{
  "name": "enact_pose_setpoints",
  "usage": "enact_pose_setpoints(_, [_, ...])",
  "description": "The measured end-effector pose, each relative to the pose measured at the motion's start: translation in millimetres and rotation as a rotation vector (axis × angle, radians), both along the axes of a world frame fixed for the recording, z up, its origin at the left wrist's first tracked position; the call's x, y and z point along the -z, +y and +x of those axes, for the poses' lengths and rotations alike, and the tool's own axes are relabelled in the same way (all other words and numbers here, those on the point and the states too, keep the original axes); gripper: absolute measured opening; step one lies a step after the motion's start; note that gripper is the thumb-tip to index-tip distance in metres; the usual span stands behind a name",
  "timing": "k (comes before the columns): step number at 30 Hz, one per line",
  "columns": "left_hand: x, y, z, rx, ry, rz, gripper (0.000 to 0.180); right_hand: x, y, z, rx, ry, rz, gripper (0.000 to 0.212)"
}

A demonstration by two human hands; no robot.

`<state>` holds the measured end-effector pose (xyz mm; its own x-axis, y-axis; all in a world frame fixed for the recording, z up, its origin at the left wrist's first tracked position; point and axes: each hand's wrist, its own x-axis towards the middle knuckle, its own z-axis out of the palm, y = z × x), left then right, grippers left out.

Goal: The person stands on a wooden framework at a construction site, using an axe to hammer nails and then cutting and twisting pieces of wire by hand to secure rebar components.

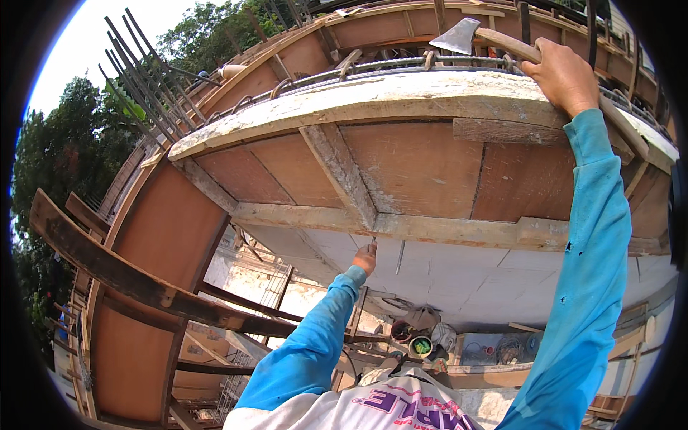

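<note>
My right hand [566,77] is closed around the wooden handle of a hatchet [507,44], above the top edge of a plywood formwork panel [412,165]. The grey hatchet head [456,37] points left, and the handle's end sticks out past my wrist. Lower down, my left hand [366,259] is closed in a pinch just under the panel's lower timber rail [444,228]. A thin, nail-like metal piece [373,240] shows between its fingertips and the rail, below an upright wooden brace [340,175].
Steel bars [387,64] run behind the panel's top edge, and upright rebar [140,79] stands at far left. A dark curved plank [136,276] crosses at left. Far below, a bucket [421,347] with green contents stands among bags and timber.
</note>
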<state>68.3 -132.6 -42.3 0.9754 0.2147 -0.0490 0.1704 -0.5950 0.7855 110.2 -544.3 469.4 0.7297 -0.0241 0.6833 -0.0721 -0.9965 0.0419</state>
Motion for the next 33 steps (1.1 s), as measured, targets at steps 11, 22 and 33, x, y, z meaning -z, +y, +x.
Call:
enact_pose_setpoints(11, [-13.0, 9.2, -16.4, -0.041, 0.060, -0.219, 0.041, 5.2, -1.6, 9.4, -0.049, -0.113, -0.005, 0.033])
enact_pose_setpoints(22, [-86.7, -25.0, -36.9, -0.072, 0.358, -0.644, 0.041, 1.9, -6.4, 0.6, -0.028, -0.073, 0.017, 0.030])
enact_pose_setpoints(33, [-34.5, -30.9, -217.2, -0.181, 0.660, -0.779, 0.044, 8.4, 1.6, -8.4, -0.128, -0.125, -0.034, 0.032])
